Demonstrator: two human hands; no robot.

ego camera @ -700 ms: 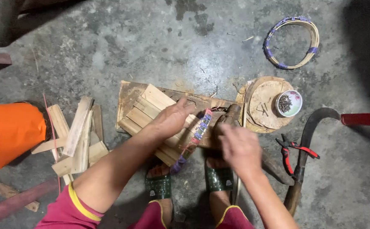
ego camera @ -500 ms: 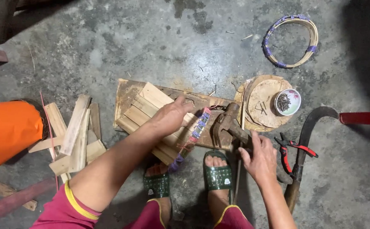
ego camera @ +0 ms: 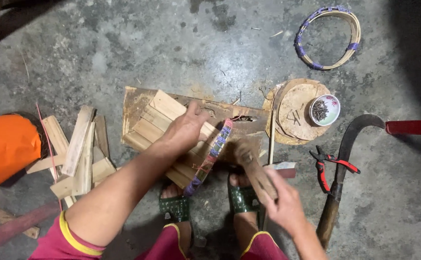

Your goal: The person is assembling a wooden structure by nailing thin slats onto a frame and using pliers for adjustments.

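Observation:
My left hand [ego camera: 185, 129] presses down on a fan of flat wooden slats [ego camera: 160, 120] that lie on a worn wooden board [ego camera: 138, 98]. A cane hoop [ego camera: 209, 156] wrapped in coloured tape stands on edge against the slats, just right of that hand. My right hand [ego camera: 283, 201] grips the wooden handle of a hammer [ego camera: 251, 166], whose head is raised near the hoop. My feet in green sandals [ego camera: 241, 197] rest below the board.
A pile of loose slats [ego camera: 78, 151] lies left, beside an orange sack [ego camera: 3, 147]. Right of the board: round wooden discs [ego camera: 292, 113], a small bowl of nails [ego camera: 324, 110], red-handled pliers [ego camera: 327, 166], a curved sickle [ego camera: 347, 159]. A cane ring [ego camera: 327, 36] lies far right.
My right hand drew back from the board toward me and now holds the hammer up by its handle. My left hand stayed pressed on the slats.

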